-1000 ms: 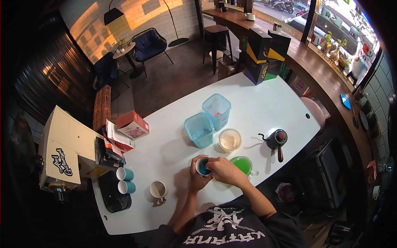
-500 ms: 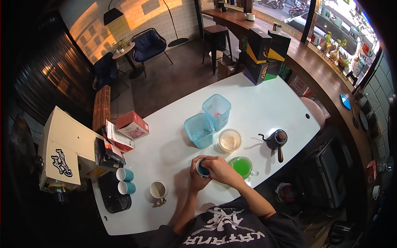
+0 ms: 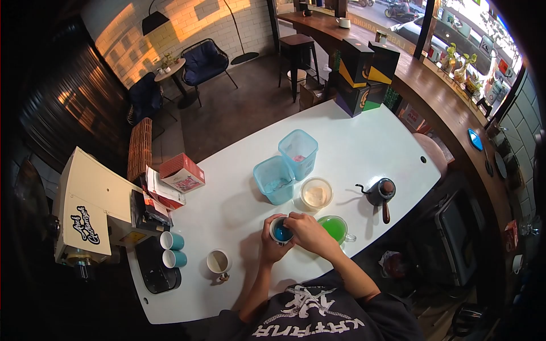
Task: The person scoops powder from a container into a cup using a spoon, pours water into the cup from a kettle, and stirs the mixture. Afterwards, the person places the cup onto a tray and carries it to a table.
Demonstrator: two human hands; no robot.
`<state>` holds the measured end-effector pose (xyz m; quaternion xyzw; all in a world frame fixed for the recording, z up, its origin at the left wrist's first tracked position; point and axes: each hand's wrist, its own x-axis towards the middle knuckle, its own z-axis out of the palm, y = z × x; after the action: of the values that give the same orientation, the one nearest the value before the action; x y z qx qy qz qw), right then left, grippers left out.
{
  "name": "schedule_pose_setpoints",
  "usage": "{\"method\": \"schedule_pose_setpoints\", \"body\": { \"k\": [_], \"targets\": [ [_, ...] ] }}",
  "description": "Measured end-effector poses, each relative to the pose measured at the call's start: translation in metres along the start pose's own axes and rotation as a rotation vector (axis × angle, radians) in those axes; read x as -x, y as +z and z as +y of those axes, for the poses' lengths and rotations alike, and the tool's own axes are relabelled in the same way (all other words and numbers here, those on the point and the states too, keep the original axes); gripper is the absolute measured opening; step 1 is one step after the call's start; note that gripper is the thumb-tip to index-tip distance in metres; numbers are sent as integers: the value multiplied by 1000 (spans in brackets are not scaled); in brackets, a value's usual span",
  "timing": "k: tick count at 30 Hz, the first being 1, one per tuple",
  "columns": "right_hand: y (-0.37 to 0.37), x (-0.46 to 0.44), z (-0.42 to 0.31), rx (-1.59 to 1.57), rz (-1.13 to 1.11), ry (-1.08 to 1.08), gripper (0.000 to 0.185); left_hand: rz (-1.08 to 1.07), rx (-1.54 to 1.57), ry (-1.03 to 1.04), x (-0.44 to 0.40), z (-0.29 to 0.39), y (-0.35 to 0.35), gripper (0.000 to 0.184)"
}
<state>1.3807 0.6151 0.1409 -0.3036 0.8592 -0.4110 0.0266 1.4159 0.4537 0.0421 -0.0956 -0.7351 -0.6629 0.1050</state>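
Observation:
My left hand (image 3: 269, 241) is wrapped round a small cup (image 3: 280, 231) with blue liquid in it. At the cup's right rim, my right hand (image 3: 302, 232) has its fingers pressed together; what they hold, if anything, is hidden. Just right of that hand stands a glass cup of green liquid (image 3: 334, 228). Behind the hands are a round tub with pale contents (image 3: 316, 193) and two light-blue containers, one nearer (image 3: 274, 181) and one farther (image 3: 298, 153). A pale mug (image 3: 218, 261) stands to the left.
A dark kettle (image 3: 380, 192) stands at the right of the white table (image 3: 227, 187). Two teal cups (image 3: 173, 249), a red-and-white box (image 3: 182, 172) and a cream machine (image 3: 94, 204) are at the left. Black boxes (image 3: 364, 77) stand at the far edge.
My right fingers covered more of the cup's opening half a second ago; they have shifted to its right rim, and more blue liquid shows. My left hand has stayed round the cup.

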Motion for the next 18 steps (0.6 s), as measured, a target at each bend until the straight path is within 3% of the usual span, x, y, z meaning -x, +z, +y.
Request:
{"method": "schedule_pose_setpoints", "body": {
  "k": [10, 15, 18],
  "targets": [
    [16, -2, 4, -116, 26, -56, 24, -26, -30, 26, -2, 4, -2, 79],
    [9, 2, -7, -113, -113, -59, 11, -18, -7, 37, -2, 6, -1, 76],
    [2, 4, -6, -1, -174, -20, 21, -12, -11, 35, -1, 4, -1, 75]
  ]
}}
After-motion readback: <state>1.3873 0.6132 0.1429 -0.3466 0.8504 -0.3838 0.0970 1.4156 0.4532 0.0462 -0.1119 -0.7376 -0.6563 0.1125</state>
